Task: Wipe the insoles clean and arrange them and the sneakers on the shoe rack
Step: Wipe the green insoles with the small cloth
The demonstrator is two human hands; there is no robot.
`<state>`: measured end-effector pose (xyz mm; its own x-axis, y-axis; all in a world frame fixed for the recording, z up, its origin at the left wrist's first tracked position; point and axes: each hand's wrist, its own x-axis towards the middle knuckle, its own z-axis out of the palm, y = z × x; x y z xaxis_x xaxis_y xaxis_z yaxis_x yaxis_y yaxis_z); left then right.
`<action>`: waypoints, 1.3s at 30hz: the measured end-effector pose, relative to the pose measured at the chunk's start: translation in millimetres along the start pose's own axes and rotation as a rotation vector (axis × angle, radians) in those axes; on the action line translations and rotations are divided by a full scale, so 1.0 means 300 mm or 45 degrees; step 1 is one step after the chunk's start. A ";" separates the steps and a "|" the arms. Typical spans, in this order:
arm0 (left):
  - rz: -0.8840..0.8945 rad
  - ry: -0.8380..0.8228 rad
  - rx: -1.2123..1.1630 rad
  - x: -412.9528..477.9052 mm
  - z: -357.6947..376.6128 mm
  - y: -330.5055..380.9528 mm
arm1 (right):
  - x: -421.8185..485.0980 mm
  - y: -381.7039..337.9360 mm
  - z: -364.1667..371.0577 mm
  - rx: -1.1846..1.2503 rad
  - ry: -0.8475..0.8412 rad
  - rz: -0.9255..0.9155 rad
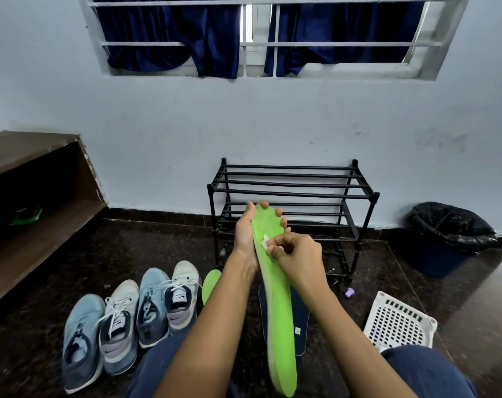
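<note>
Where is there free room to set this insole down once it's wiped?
The shoe rack has bare visible tiers. Floor is free between the wooden shelf and the rack, and between rack and bin. Crowded near the knees: four sneakers, a second green insole, dark insoles, the white basket.

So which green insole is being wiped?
The insole in the left hand, right hand pressing a wipe on it; the other insole lies by the sneakers.
</note>
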<state>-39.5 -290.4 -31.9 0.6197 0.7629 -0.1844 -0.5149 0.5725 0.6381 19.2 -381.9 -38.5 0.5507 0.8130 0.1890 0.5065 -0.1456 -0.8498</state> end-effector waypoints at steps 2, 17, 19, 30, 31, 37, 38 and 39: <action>0.012 -0.014 -0.015 0.025 -0.020 0.005 | -0.007 -0.002 -0.016 0.058 -0.161 0.043; -0.020 -0.065 0.016 0.049 -0.016 -0.070 | 0.016 0.000 0.006 -0.100 0.176 0.023; -0.031 -0.073 -0.004 0.057 -0.029 -0.059 | 0.016 -0.002 0.003 -0.076 0.122 0.026; 0.040 -0.146 -0.142 0.070 -0.034 -0.027 | -0.001 -0.003 -0.028 0.092 -0.091 0.056; 0.038 -0.155 -0.136 0.065 -0.028 -0.033 | 0.001 -0.001 -0.024 0.071 -0.039 0.038; 0.000 -0.179 -0.061 0.039 -0.003 -0.059 | 0.022 0.004 -0.001 -0.032 0.184 -0.042; 0.007 -0.181 -0.055 0.040 -0.007 -0.054 | 0.019 0.003 0.004 -0.019 0.187 -0.043; 0.013 -0.192 -0.058 0.040 -0.011 -0.048 | 0.015 0.001 0.006 0.003 0.177 -0.038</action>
<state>-26.5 -288.4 -45.8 0.6943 0.7171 -0.0618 -0.5458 0.5805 0.6043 20.7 -377.2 -38.7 0.6222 0.7308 0.2807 0.5229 -0.1211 -0.8438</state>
